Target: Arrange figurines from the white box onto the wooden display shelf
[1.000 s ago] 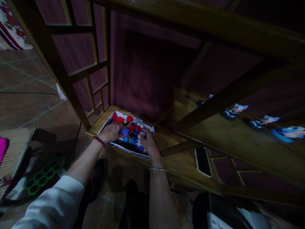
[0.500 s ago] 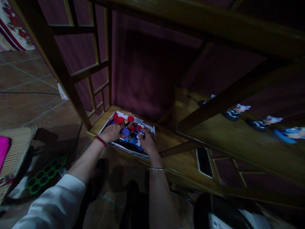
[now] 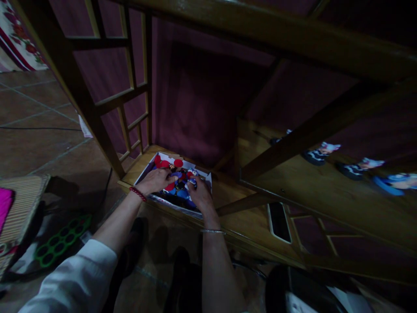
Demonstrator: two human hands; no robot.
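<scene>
A shallow white cardboard box stands on the low wooden shelf, filled with small red, blue and white toy figurines, among them one with a red top. My left hand, with a red bead bracelet at the wrist, reaches into the box from the left. Its thumb and fingers are closed on a figurine with a round blue-purple base, mostly hidden by the hand. From the right, my right hand is closed round a blue-and-white figurine, only part of which shows.
A white-edged phone lies on the low shelf to the right. Several figurines on round bases, one of them blue, stand on the higher shelf. A slanting wooden bar crosses before them. A green holed rack lies at lower left.
The round base in my left hand has tilted and risen slightly. My right hand has shifted a little left with its fingers round the blue-and-white figurine. The box stays in place.
</scene>
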